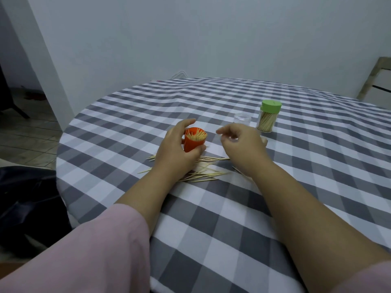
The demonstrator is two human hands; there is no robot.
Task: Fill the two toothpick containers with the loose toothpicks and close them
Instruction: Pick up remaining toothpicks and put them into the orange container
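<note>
Head view: left hand (176,144) wraps the small orange plastic cup-shaped container (193,142), thumb low at front, fingers round the back. Prob. to steady it and tip its mouth toward the other hand; it's tilted, open, packed w/ toothpicks standing on end.

Right hand (239,140) hovers just beside it, fingers curled in a pinch. Can't tell if that grip holds a pick or nothing, too small to see.

Loose thin pale wooden toothpicks (201,174) lie scattered flat on the grey-and-white checked cloth tabletop (232,218), under and between the wrists, so within easy reach.

Clear cylindrical container w/ green plastic lid (267,117) stands upright further right, full, lid on: looks done. A small clear plastic piece (242,118) sits just beside it, likely part of the orange one; unsure.
</note>
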